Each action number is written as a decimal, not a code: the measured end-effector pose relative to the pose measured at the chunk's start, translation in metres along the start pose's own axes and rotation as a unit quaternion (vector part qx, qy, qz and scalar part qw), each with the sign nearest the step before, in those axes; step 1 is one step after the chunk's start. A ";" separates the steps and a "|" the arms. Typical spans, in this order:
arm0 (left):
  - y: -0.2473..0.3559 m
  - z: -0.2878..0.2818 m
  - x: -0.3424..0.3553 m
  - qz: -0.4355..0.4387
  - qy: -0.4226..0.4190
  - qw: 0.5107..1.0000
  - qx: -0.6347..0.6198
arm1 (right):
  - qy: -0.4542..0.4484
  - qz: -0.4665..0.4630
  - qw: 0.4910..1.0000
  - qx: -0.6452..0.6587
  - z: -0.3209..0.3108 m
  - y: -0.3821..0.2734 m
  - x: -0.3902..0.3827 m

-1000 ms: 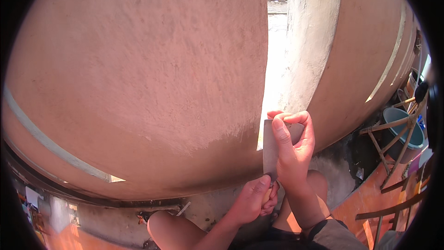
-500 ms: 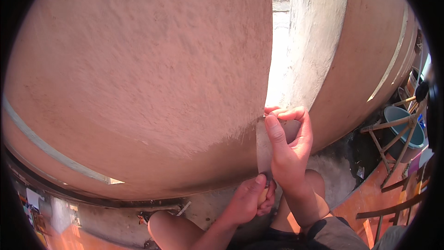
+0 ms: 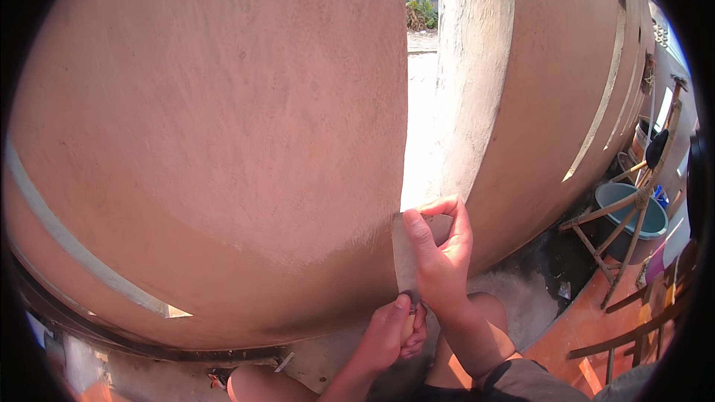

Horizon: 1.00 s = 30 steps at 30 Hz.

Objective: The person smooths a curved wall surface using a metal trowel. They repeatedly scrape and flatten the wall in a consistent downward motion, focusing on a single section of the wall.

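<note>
A metal scraper blade (image 3: 403,260) stands upright against the pinkish plastered curved surface (image 3: 223,119), at the lower end of a bright vertical opening (image 3: 421,119). My right hand (image 3: 442,261) holds the blade, thumb on its face and fingers curled over the top. Just below, my left hand (image 3: 389,336) is closed around the scraper's light handle (image 3: 408,327). The blade's far side is hidden by the surface and fingers.
My bare knees (image 3: 261,387) are at the bottom. At the right stand a bamboo frame (image 3: 608,238), a teal tub (image 3: 646,219) and dark wooden rails (image 3: 637,346). A pale rounded vertical edge (image 3: 473,45) borders the opening; plants (image 3: 421,13) show through it.
The view has shifted, so the scene sits farther left and lower. The blade has also moved slightly left across the gap's edge, with both hands keeping their grip.
</note>
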<state>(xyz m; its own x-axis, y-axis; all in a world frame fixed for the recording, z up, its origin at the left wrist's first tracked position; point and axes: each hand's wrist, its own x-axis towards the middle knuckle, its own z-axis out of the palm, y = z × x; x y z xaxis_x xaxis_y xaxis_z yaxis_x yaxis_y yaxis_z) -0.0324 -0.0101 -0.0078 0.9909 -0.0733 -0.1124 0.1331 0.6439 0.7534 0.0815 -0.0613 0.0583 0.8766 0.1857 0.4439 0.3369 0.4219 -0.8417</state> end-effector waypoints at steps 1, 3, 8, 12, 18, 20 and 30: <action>0.002 0.000 -0.001 -0.004 -0.001 1.000 -0.003 | 0.004 -0.005 1.000 -0.005 0.002 -0.001 0.000; 0.002 0.000 -0.002 0.001 0.003 1.000 0.008 | 0.012 0.008 1.000 0.007 0.003 -0.002 -0.001; 0.000 0.001 0.001 0.019 0.000 0.999 0.025 | 0.001 0.037 0.999 0.019 -0.001 0.001 0.000; 0.007 0.002 -0.003 0.091 0.023 0.990 0.107 | -0.016 0.057 0.994 0.093 -0.004 -0.004 -0.002; 0.037 0.029 0.006 0.176 0.007 0.936 0.304 | -0.235 0.135 0.957 0.098 -0.069 0.000 -0.042; 0.041 0.031 0.015 0.187 -0.030 0.918 0.349 | -0.222 0.095 0.966 0.088 -0.069 -0.003 -0.052; 0.079 0.027 -0.005 0.181 0.027 0.825 0.535 | -0.045 -0.044 0.995 0.081 -0.060 0.010 -0.062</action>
<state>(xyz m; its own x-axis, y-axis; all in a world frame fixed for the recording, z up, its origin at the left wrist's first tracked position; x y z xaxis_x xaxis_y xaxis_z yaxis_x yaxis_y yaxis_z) -0.0264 0.0206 0.0696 0.9707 0.0293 0.2384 -0.2036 -0.4268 0.8811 0.0511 -0.1223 0.0040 0.8093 0.2181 0.5454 0.3440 0.5766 -0.7411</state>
